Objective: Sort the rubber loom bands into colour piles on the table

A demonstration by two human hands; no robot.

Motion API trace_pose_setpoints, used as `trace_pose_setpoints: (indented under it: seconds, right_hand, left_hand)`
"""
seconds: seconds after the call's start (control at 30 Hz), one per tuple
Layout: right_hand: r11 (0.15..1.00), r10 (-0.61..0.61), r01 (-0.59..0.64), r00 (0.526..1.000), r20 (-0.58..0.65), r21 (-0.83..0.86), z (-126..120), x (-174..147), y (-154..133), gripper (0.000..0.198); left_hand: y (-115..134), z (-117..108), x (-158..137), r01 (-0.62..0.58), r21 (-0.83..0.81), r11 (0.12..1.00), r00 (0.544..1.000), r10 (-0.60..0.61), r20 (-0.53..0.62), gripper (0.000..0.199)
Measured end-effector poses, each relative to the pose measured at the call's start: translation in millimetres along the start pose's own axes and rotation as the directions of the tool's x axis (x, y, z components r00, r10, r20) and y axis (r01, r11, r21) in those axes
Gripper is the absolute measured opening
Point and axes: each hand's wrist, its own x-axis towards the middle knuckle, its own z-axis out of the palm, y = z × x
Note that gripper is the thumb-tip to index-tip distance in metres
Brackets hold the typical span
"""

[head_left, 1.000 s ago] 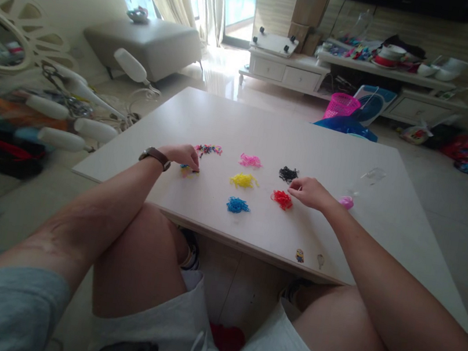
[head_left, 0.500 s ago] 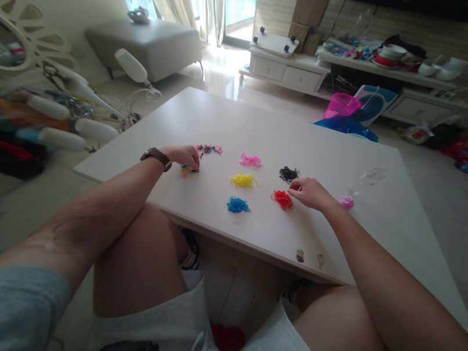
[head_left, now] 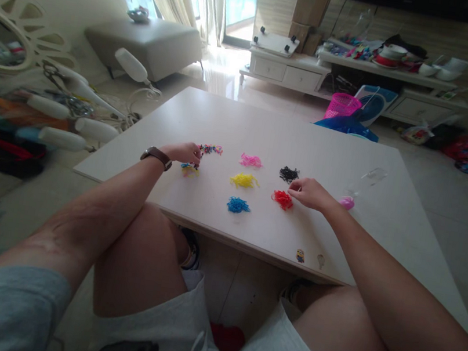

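Observation:
Small loom-style rubber bands lie in piles on the white table (head_left: 233,122). My left hand (head_left: 182,152) is over the mixed-colour pile (head_left: 211,149) and a smaller mixed pile (head_left: 189,170) just nearer me. Its fingertips are bent down together by dark bands; what they grip is too small to tell. My right hand (head_left: 308,192) rests beside the red pile (head_left: 282,200), thumb and fingers pinched together, any band in them hidden. The black pile (head_left: 288,174) lies just beyond it. Between my hands are the pink pile (head_left: 251,160), yellow pile (head_left: 244,180) and blue pile (head_left: 238,205).
A cartoon-figure piece (head_left: 300,256) and a small clear piece (head_left: 320,261) lie near the table's front edge. To the right are a pink item (head_left: 346,202) and a clear plastic item (head_left: 375,174). White lamp arms (head_left: 91,129) stand past the left edge.
My left fingers have shifted slightly away from me, off the smaller mixed pile, which shows more now. My right hand stays by the red pile.

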Motion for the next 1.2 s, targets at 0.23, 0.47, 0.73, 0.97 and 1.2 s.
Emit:
trace_pose_setpoints:
  seconds: [0.23, 0.47, 0.73, 0.97, 1.2]
  right_hand:
    - [1.000, -0.003, 0.003, 1.000, 0.003, 0.007, 1, 1, 2, 0.019]
    - [1.000, -0.007, 0.007, 1.000, 0.010, 0.014, 1, 0, 0, 0.019]
    - [1.000, -0.010, 0.010, 1.000, 0.006, 0.006, 1, 1, 2, 0.018]
    - [1.000, -0.008, 0.008, 1.000, 0.005, 0.016, 2, 1, 2, 0.018]
    - [1.000, -0.011, 0.011, 1.000, 0.006, 0.019, 2, 1, 2, 0.017]
  left_hand:
    - [-1, -1, -2, -0.011, -0.032, 0.999, 0.999, 0.010, -0.040, 0.018]
    - [2, -4, -6, -0.026, -0.066, 0.998, 0.997, 0.021, -0.080, 0.022]
    - [9, -8, -13, 0.006, -0.031, 1.000, 0.989, -0.011, -0.150, 0.019]
    - [5, -6, -11, 0.006, -0.142, 0.990, 0.995, -0.020, -0.097, 0.021]
    - [3, -4, -9, 0.005, -0.203, 0.979, 0.995, -0.025, -0.094, 0.019]
